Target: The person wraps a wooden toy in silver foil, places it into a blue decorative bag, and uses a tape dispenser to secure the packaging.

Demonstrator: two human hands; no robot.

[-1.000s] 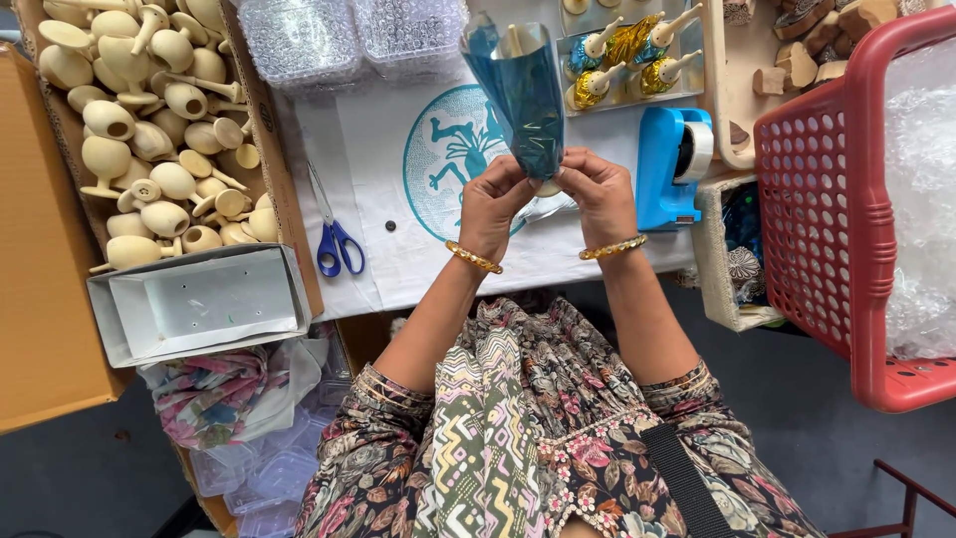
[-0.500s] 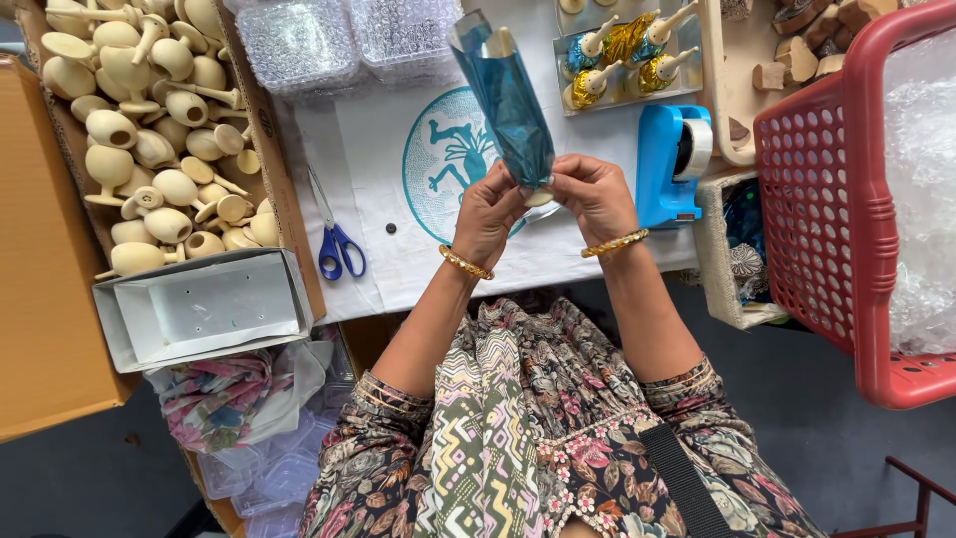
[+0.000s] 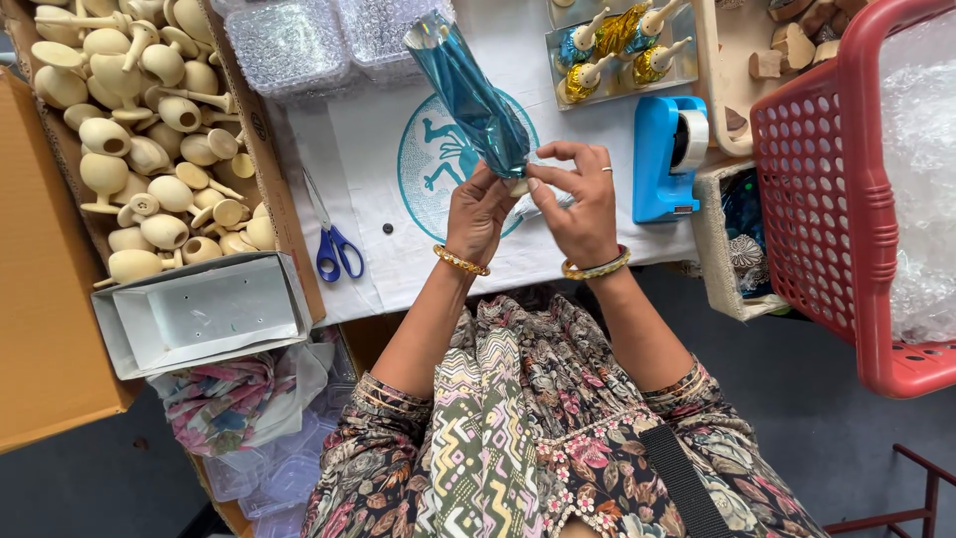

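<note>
- The blue cellophane wrap (image 3: 466, 95) stands tilted above the white table (image 3: 607, 239), its open top leaning up and to the left, its narrow lower end pinched between both hands.
- The left hand (image 3: 478, 214) is closed around the neck of the wrap from below; the right hand (image 3: 576, 199) pinches the same spot from the side, fingertips touching the left hand's.
- What is inside the wrap is hidden by the foil.
- Just right sits a blue tape dispenser (image 3: 665, 159); blue-handled scissors (image 3: 334, 244) lie to the left, well apart.
- Likely risk: the slick foil could slip or untwist if either pinch loosens, since no tape seems to hold it.
- The tall wrap could also crease or tear if squeezed hard.
</note>
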